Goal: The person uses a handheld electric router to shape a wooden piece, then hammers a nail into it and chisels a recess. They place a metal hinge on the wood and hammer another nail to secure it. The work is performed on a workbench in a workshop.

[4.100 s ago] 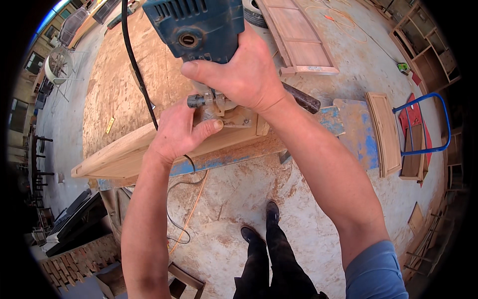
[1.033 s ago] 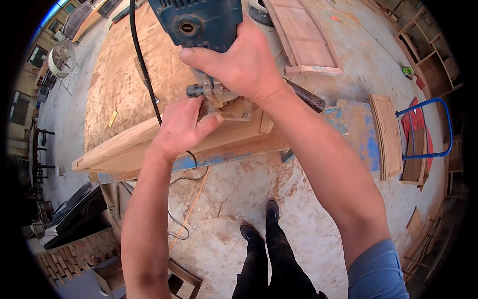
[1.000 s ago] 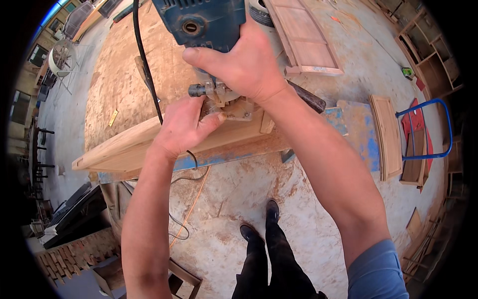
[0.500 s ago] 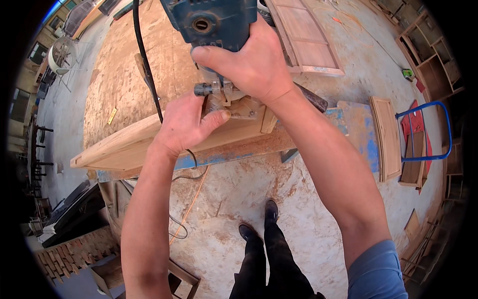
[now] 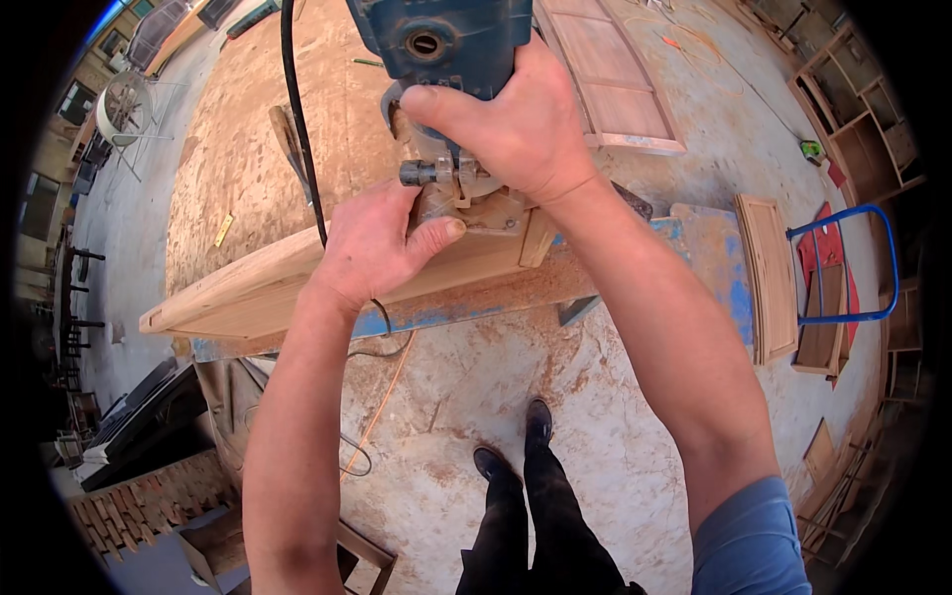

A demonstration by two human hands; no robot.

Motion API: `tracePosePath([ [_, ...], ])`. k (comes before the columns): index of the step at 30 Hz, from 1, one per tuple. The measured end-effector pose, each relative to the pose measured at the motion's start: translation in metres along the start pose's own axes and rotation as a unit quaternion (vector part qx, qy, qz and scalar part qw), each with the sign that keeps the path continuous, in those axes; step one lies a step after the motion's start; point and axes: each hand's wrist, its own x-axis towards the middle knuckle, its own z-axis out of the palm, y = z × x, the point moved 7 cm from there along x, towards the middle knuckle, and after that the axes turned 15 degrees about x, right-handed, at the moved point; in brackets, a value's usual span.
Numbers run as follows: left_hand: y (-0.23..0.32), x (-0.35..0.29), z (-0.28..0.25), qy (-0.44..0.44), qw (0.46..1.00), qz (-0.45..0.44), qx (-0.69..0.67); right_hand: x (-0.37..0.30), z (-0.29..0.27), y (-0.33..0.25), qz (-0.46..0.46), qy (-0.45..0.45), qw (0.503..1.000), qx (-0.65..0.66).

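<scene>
My right hand (image 5: pixel 535 124) is wrapped round the body of a blue power router (image 5: pixel 436 45), its thumb across the front. Below the motor are a metal bracket with a dark knob (image 5: pixel 416 173) and a flat base plate (image 5: pixel 491 220), which rests on the edge of a pale wooden panel (image 5: pixel 258 273). My left hand (image 5: pixel 382 238) grips the base from the left, thumb on the plate; its other fingers are mostly hidden. The cutter cannot be made out. A black cord (image 5: pixel 295 109) hangs past my left hand.
The panel lies on a dusty workbench (image 5: pixel 248 119) with a hand tool (image 5: pixel 288 139) and a small yellow piece (image 5: pixel 225 230) on it. Framed panels (image 5: pixel 605 59) lie far right. A blue-handled trolley (image 5: pixel 845 317) stands right. An orange cord (image 5: pixel 395 382) crosses the floor.
The router and both my hands have shifted a little to the right along the panel edge. The black cord has swung right with them. Both grips stay the same.
</scene>
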Motion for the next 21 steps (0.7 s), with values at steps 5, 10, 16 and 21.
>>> tracePosePath([
  [5, 0.005, 0.002, 0.001, -0.008, 1.000, -0.011, 0.009, -0.002, -0.008, -0.003, 0.010, 0.002, 1.000, -0.014],
  [10, 0.006, 0.001, 0.000, 0.000, 0.999, -0.034, 0.006, -0.002, -0.014, -0.008, -0.001, -0.003, 0.999, -0.032],
  [16, 0.008, 0.004, 0.004, -0.036, 0.996, -0.066, 0.041, -0.003, -0.022, -0.010, -0.032, 0.001, 0.999, -0.044],
  [21, 0.009, 0.008, 0.005, -0.055, 0.993, -0.085, 0.064, -0.002, -0.026, -0.008, -0.042, 0.001, 0.998, -0.042],
])
